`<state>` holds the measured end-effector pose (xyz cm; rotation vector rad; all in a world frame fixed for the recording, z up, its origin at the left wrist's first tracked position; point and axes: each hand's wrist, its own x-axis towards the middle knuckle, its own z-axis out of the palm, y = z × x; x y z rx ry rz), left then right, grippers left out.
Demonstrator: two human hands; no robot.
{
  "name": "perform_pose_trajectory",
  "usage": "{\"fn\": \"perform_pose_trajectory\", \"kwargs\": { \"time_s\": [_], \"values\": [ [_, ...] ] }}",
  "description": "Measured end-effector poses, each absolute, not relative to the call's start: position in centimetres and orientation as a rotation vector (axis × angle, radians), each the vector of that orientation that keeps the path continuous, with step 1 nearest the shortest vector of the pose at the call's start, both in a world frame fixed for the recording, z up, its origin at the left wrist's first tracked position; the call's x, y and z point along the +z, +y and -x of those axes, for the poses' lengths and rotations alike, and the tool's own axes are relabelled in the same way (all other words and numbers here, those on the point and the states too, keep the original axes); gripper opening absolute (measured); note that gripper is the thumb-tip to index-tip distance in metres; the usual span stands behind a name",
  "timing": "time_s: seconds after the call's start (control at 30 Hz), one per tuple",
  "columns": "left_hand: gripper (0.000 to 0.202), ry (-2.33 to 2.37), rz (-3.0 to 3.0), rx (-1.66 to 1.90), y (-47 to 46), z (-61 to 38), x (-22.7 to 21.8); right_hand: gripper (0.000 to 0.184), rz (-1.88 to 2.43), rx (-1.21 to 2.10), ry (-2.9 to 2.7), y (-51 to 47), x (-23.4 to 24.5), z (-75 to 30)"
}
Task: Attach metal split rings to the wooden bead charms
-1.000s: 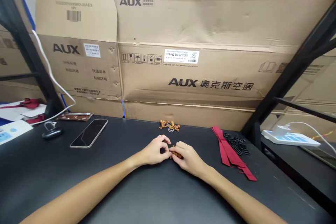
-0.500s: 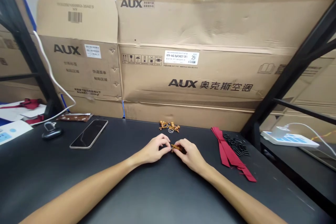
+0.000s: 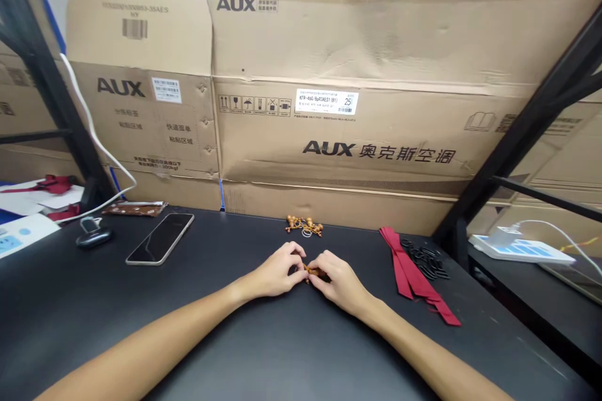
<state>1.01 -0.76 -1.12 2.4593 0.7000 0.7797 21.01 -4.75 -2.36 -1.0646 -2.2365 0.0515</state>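
I log both of the person's hands meeting at the centre of the black counter. The left hand and right hand each form a closed grip, fingertips pressed together and pinching from opposite sides a small brown wooden bead piece. The fingers hide most of it, so I cannot confirm its exact form. I judge the two-sided hold warranted, as the piece looks too small to steady from one side. Just ahead lies a cluster of gourd-shaped wooden beads with metal rings, within easy reach. To the right sit a red ribbon and a heap of black rings, set apart from the beads. A smartphone lies screen up at left.
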Motion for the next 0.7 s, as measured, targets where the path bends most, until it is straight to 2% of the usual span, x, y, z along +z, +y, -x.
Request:
{"fn": "perform_pose_trajectory", "kwargs": {
  "time_s": [0.33,0.7],
  "values": [
    [0.014,0.683,-2.431,0.799,-0.94,-0.99,-0.42,0.005,1.196,0.048,-2.142,-4.12,-2.61,-21.55],
    [0.015,0.711,-2.461,0.782,-0.84,-1.06,-1.03,0.006,1.059,0.034,-2.228,-4.48,-2.50,-21.31]
  ]
}}
